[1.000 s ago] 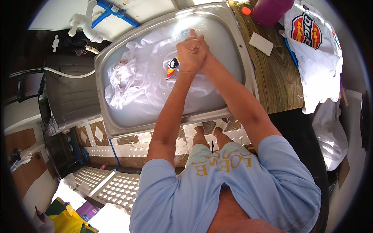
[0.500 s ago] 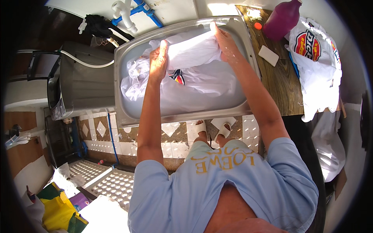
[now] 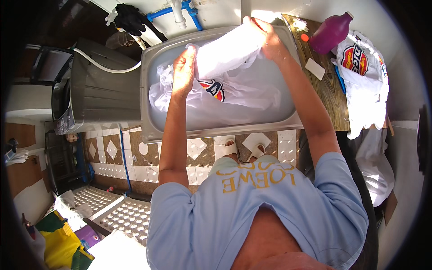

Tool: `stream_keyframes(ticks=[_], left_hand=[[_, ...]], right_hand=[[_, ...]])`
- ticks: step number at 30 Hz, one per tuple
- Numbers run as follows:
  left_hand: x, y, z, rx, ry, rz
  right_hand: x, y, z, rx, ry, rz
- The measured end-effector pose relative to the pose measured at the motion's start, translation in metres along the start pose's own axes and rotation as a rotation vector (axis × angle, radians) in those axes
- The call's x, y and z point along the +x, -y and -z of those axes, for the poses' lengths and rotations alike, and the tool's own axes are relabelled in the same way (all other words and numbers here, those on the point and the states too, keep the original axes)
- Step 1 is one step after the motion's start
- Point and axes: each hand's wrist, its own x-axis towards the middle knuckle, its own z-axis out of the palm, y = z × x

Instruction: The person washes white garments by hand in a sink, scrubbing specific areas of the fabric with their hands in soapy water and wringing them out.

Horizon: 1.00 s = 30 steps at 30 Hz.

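Observation:
A wet white shirt (image 3: 225,56) is stretched between my two hands above a steel sink (image 3: 146,114) of cloudy water. My left hand (image 3: 184,72) grips its left end, thumb on top. At the upper right, my right hand (image 3: 270,41) pinches the other end. The rest of the white cloth hangs into the water, and a red, yellow and dark printed patch (image 3: 213,89) shows just below the stretched part. Bunched folds of it lie left of my left hand. Fingers under the cloth are partly hidden.
On the wooden counter (image 3: 326,96) at the right are a white bar of soap (image 3: 315,69), a purple bottle (image 3: 332,33), an orange cap (image 3: 304,38) and another white printed shirt (image 3: 364,90). Left of the sink stands a grey washing machine (image 3: 105,85) with a pale hose (image 3: 105,67).
The stretched cloth is tilted more, its right end raised with my right hand. More of the printed patch shows. The whole view has shifted slightly.

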Motion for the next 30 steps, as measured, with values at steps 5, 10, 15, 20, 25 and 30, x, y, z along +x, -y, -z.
stream_keyframes(ticks=[5, 10, 15, 20, 25, 30], left_hand=[[0.000, -0.020, 0.009, 0.024, -0.033, -0.049], [0.003, -0.020, 0.028, -0.065, -0.041, -0.075], [0.003, -0.021, 0.044, -0.095, 0.005, -0.100], [0.004, -0.037, 0.021, 0.364, 0.130, -0.092], [0.030, -0.006, 0.015, 0.189, 0.238, 0.069], [0.013, -0.043, 0.014, -0.017, -0.069, 0.144]], right_hand=[[0.009, 0.024, -0.020, -0.054, 0.049, 0.040], [0.015, 0.042, -0.042, -0.196, 0.081, 0.021], [0.018, 0.049, -0.058, -0.214, 0.127, 0.008], [0.024, 0.037, -0.066, -0.411, 0.222, -0.014], [0.026, 0.009, -0.070, -0.466, 0.200, 0.000], [-0.013, -0.055, -0.025, -1.000, -0.063, 0.382]])
